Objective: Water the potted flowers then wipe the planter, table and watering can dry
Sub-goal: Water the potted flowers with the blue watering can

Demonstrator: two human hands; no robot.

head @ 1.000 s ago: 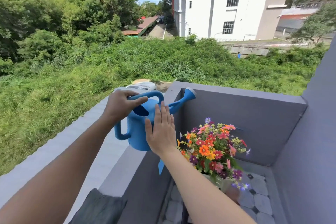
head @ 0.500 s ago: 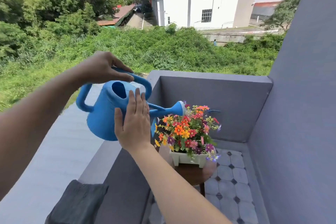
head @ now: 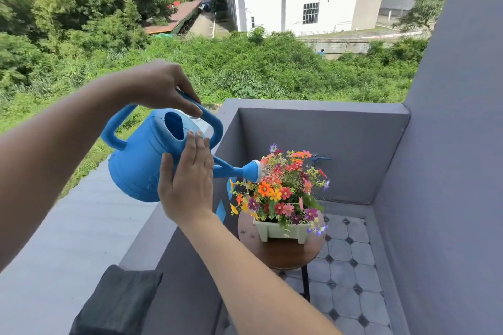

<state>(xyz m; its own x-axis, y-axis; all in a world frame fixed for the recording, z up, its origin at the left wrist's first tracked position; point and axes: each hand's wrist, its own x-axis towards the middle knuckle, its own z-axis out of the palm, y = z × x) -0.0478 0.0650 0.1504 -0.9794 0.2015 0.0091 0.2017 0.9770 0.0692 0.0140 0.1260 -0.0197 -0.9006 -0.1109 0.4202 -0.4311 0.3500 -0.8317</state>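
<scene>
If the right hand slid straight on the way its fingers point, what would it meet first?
The right hand lies flat against the blue watering can, fingers pointing up. Sliding on, they would probably meet the can's top handle just above; depth is unclear, so they might pass in front of it.

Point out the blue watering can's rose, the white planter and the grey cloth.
Blue plastic watering can's rose [head: 255, 171], head view, on its rim.
White rectangular planter [head: 280, 232], head view, front wall.
Grey folded cloth [head: 119, 302], head view, its middle.
</scene>
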